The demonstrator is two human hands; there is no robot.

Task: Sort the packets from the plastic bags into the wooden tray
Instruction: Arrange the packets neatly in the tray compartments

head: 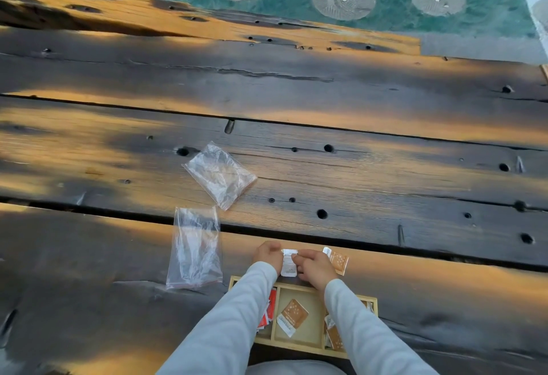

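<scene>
Nearest me, wooden tray [299, 345] w/ packets sorted by kind. At 12 o'clock past it, left hand [268, 254] & right hand [314, 266] pinch a white packet [289, 263], I'd say checking its type. Orange packet [338, 260] under right hand. Empty plastic bags [195, 250] at 10–11, set aside.

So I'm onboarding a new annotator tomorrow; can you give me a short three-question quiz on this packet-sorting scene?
1. True or false: both clear plastic bags lie outside the partitioned light wooden tray.
2. Which does the middle tray compartment hold? A) a red packet B) an orange-and-white packet C) nothing
3. Fill in: the left hand and right hand together hold a small ___ packet.

Key: 1 true; 2 B; 3 white. A second orange packet sits by the right hand, but whether it is in that grip is unclear.
</scene>
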